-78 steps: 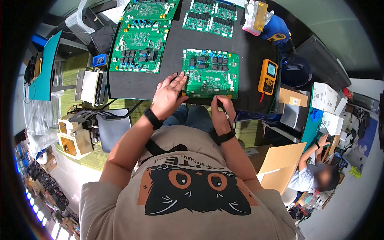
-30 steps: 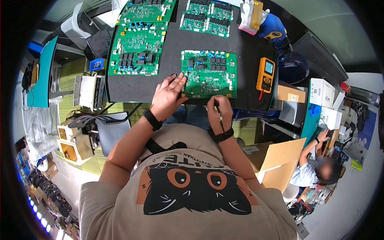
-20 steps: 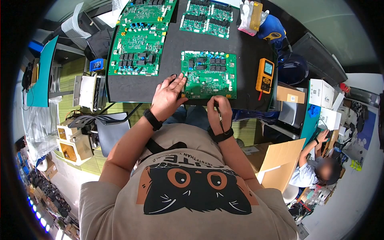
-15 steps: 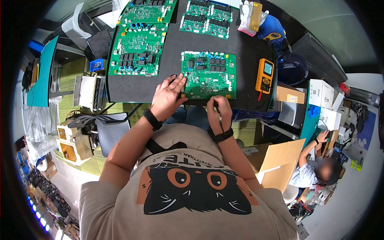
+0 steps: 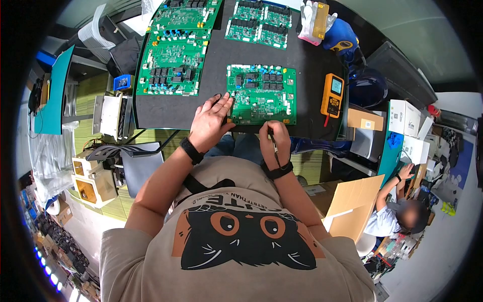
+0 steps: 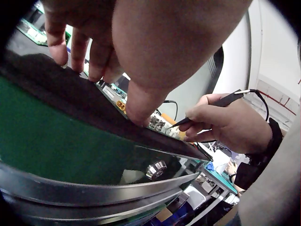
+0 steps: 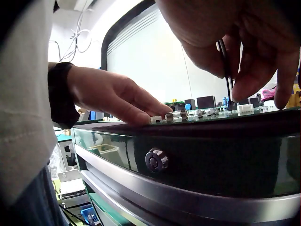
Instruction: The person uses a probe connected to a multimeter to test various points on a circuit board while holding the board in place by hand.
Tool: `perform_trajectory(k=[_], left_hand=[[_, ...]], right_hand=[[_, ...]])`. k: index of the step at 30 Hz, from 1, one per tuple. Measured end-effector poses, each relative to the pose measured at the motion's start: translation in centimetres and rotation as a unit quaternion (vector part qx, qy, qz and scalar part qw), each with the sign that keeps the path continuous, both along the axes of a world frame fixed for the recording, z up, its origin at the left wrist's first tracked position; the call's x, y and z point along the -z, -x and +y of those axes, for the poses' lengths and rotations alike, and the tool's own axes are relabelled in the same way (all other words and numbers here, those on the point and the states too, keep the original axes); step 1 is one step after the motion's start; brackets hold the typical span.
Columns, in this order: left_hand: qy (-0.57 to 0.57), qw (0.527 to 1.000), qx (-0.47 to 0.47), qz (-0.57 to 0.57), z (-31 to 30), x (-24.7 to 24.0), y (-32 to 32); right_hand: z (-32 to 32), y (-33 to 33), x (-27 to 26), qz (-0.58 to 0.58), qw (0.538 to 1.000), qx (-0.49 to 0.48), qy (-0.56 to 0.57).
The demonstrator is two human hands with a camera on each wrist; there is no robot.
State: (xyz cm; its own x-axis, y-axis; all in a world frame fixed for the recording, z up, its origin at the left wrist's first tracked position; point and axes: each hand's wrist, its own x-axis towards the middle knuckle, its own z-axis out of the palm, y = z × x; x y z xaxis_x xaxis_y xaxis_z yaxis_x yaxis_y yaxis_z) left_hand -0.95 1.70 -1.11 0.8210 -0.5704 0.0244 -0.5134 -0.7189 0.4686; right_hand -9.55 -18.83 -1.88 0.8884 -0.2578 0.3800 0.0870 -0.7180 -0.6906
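Observation:
A green circuit board (image 5: 261,98) with black relays lies on the black table mat near the front edge. My left hand (image 5: 211,116) lies flat with spread fingers at the board's left edge; its thumb (image 6: 140,106) touches the front left corner beside a yellow connector (image 6: 121,105). My right hand (image 5: 275,138) pinches slim black tweezers (image 6: 225,100) at the board's front edge. Two thin prongs (image 7: 228,77) point down among the small parts in the right wrist view, where their tips reach down close to white connectors (image 7: 245,108).
More large green boards (image 5: 173,63) lie at the left, smaller boards (image 5: 259,22) at the back. An orange multimeter (image 5: 332,95) sits on the right, with gloves (image 5: 313,22) and a blue tool (image 5: 342,38) behind. A cardboard box (image 5: 354,204) stands beside me; another person (image 5: 402,214) sits farther right.
Since the oldest frame, my right hand has turned and shifted slightly left along the board's front edge, tweezers now more upright. My left hand keeps its place. The head view has shifted slightly.

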Motion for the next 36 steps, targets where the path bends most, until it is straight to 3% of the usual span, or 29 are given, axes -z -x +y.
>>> perform_trajectory(k=[4,36], left_hand=[[0.003,1.000,0.003,-0.002,0.1,-0.1,0.0],[0.000,1.000,0.006,0.003,0.2,0.1,-0.2]], right_hand=[[0.1,0.1,0.3,0.004,0.999,0.010,-0.037],[0.7,-0.1,-0.7,0.034,0.999,0.005,-0.015]])
